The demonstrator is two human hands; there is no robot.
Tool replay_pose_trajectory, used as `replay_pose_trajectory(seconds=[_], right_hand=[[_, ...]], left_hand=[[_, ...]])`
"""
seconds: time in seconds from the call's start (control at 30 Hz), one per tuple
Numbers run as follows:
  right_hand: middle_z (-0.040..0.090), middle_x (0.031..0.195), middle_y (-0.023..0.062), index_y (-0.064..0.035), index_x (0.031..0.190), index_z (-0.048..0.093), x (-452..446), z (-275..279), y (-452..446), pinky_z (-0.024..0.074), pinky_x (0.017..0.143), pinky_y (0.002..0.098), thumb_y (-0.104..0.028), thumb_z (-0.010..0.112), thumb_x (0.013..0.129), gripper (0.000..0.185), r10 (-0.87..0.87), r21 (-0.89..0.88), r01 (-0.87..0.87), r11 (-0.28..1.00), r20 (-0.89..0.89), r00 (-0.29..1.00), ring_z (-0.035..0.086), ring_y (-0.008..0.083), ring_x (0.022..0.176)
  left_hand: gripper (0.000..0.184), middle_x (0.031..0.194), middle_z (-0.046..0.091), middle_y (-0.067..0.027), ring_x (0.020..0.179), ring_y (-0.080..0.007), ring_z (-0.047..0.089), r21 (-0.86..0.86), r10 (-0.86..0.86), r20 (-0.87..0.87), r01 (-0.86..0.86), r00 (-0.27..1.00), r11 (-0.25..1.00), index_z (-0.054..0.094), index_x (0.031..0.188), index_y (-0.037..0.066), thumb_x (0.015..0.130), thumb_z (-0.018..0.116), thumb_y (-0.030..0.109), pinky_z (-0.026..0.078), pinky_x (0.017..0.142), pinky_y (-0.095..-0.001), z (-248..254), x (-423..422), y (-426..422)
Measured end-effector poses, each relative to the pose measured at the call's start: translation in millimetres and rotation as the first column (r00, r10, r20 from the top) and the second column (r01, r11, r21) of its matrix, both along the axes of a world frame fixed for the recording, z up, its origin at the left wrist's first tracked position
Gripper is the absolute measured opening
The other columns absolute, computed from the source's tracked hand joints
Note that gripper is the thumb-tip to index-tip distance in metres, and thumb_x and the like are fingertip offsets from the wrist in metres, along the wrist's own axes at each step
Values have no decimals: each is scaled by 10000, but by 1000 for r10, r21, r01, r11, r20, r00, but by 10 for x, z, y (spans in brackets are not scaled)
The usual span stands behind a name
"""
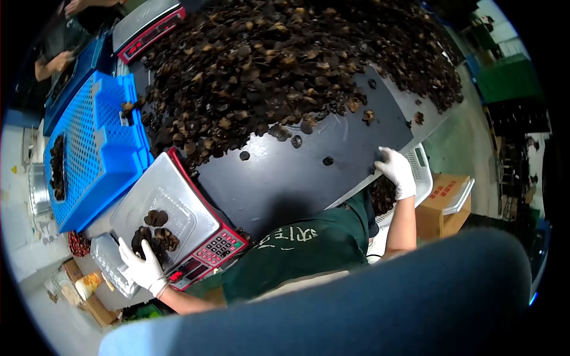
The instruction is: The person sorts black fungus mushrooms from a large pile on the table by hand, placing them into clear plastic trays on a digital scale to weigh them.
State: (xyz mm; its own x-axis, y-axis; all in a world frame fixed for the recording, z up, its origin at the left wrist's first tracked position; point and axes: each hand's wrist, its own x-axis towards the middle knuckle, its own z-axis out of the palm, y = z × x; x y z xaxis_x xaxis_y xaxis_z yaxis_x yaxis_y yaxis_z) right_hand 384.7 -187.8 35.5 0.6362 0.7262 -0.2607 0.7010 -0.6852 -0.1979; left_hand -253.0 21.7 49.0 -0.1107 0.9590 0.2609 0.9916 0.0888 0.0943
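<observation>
My left hand (144, 268), in a white glove, is at the near left edge of a red-and-silver weighing scale (205, 216). Its fingers are apart beside dark, dried-mushroom-like pieces (167, 240), which lie in a clear plastic tray (178, 207) on the scale's pan. Whether the fingertips touch the pieces I cannot tell. My right hand (398, 172), also gloved in white, is over the table's near right edge. Its thumb and fingers are bent but apart, with nothing visible between them. Close by is a white basket (422, 172) with more dark pieces inside.
A large heap of dark pieces (255, 65) covers the far part of the black tabletop (279, 172). Blue crates (98, 154) stand at the left, with a second scale (148, 29) behind. Clear trays (113, 261) lie at lower left; a cardboard box (442, 202) stands right. Another person's hand (60, 62) shows at upper left.
</observation>
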Motion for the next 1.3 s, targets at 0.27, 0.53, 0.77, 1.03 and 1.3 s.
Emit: replay_pose_trajectory(seconds=[0.27,0.53,0.77,1.03,1.3], right_hand=[[650,1204,150,-75,1190,655,-420,-564,1511,476,991,397,-254,623,886,354,254,678,-177,713,-14,967,599,317,1147],[617,1090,111,-117,1137,650,-1355,-613,2109,348,975,461,-450,664,771,495,482,391,-512,765,181,857,505,299,1071],[567,1313,72,-218,1211,646,-1884,-634,1195,288,1094,527,-389,694,815,434,853,517,-725,455,-18,522,465,303,1266],[648,1176,155,-46,1195,635,-939,-568,1411,521,901,401,-178,668,820,399,189,565,-10,825,-259,947,642,321,1020],[620,1130,189,-32,1182,547,-852,-1081,1796,504,900,435,-101,648,817,385,258,553,-189,812,-48,965,607,369,1061]], left_hand=[[588,1386,511,-109,813,-163,547,47,-97,359,85,928,995,453,1460,143,912,657,204,492,776,-296,322,678,-31],[539,1413,451,-161,1228,-275,504,109,-452,612,496,650,861,526,1373,49,849,650,24,440,1001,-360,494,1636,-319],[700,1494,323,-288,1367,-451,333,-83,-619,547,772,564,630,443,1439,67,816,738,189,301,1132,-503,-377,2466,-432],[827,1485,330,-254,1390,-494,262,-246,-665,478,814,574,527,415,1469,133,749,776,323,273,1128,-548,-1078,2467,-756],[762,1460,377,-220,1381,-478,288,-209,-667,491,819,560,534,463,1431,140,753,773,301,289,1121,-547,-1103,2419,-787]])
